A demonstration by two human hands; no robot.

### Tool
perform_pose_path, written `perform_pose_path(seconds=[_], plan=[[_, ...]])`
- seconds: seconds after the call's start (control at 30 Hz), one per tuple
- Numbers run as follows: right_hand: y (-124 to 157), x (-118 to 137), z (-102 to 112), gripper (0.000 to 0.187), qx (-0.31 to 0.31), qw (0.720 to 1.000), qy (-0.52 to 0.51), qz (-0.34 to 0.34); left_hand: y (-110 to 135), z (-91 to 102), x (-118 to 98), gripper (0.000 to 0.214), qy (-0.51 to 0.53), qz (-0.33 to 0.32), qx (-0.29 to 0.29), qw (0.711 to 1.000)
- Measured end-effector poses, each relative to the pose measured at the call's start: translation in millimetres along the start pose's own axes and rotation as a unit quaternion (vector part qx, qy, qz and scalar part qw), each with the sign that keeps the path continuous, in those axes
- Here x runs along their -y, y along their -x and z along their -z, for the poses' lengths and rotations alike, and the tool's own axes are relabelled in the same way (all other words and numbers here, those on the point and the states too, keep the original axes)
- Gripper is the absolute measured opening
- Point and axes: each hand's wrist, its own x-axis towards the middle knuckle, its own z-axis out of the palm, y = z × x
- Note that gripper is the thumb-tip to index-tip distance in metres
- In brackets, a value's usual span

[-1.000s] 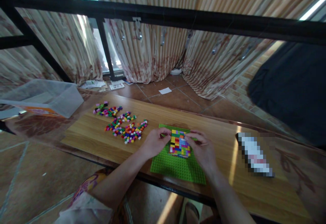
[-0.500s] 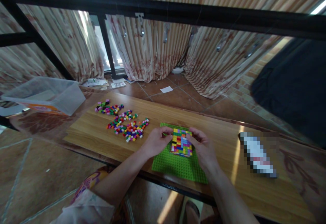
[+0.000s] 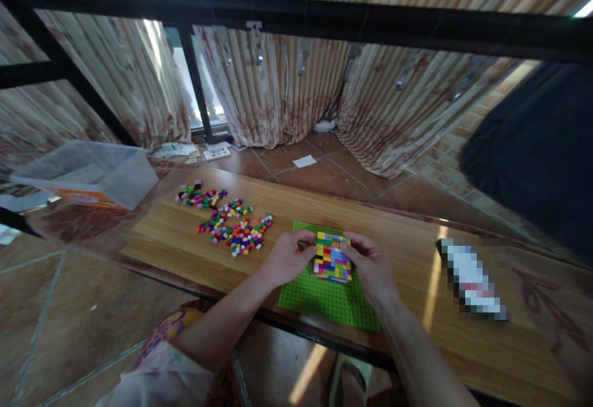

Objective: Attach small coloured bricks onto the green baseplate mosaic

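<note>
A green studded baseplate (image 3: pixel 324 299) lies on the wooden table (image 3: pixel 176 243) in front of me. On its far half stands a block of small multicoloured bricks (image 3: pixel 331 257). My left hand (image 3: pixel 288 259) has its fingers curled against the block's left edge. My right hand (image 3: pixel 370 266) is curled against its right edge, fingertips on the bricks. Whether either hand pinches a loose brick is too small to make out. A pile of loose coloured bricks (image 3: pixel 229 222) lies spread to the left of the plate.
A clear plastic tub (image 3: pixel 92 172) stands at the table's far left. A blurred flat object (image 3: pixel 472 278) lies on the right of the table. A black metal rail (image 3: pixel 296 21) crosses overhead; curtains and tiled floor lie beyond, with a dark cloth (image 3: pixel 532 147) at right.
Both hands stay on the brick block, with fingers shifting slightly closer round it. The view has drifted a little, so everything sits slightly further right.
</note>
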Motion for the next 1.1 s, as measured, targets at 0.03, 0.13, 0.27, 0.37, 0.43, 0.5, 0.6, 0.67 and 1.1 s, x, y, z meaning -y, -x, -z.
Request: perform_pose_path(seconds=[0.03,0.13,0.27,0.37,0.43,0.5,0.6,0.67,1.1], plan=[[-0.4,-0.2,-0.5,0.045,-0.001,1.0,-0.001,0.002,0.3,0.1,-0.3,0.025,0.001,-0.001,-0.001,1.0],[-0.5,0.3,-2.7,0.046,-0.01,1.0,-0.008,0.006,1.1,0.9,-0.7,0.026,0.004,-0.002,-0.003,1.0],[2.5,5.1,-3.2,0.045,-0.002,0.999,-0.035,-0.003,1.2,2.1,1.9,0.027,0.0,-0.006,0.006,1.0],[4.3,11.1,1.6,0.042,-0.011,0.999,-0.045,-0.018,1.1,3.7,4.8,0.027,-0.021,-0.012,0.009,1.0],[5.1,14.7,6.8,0.041,-0.036,0.999,-0.018,-0.015,0.6,7.8,5.7,0.027,-0.045,-0.013,-0.003,0.999],[6.5,17.2,11.9,0.042,-0.049,0.998,0.026,-0.004,-0.5,17.1,5.5,0.027,-0.074,-0.019,-0.015,0.997],[10.5,19.3,17.5,0.042,-0.036,0.997,0.061,0.001,-3.5,43.9,4.4,0.025,-0.147,-0.027,-0.035,0.988],[13.1,20.0,19.8,0.041,-0.025,0.997,0.066,-0.005,-5.1,67.9,4.0,0.023,-0.226,-0.008,-0.076,0.971],[9.2,16.3,18.5,0.044,-0.02,0.991,0.135,-0.015,-1.7,94.9,12.6,0.023,-0.431,0.029,-0.11,0.895]])
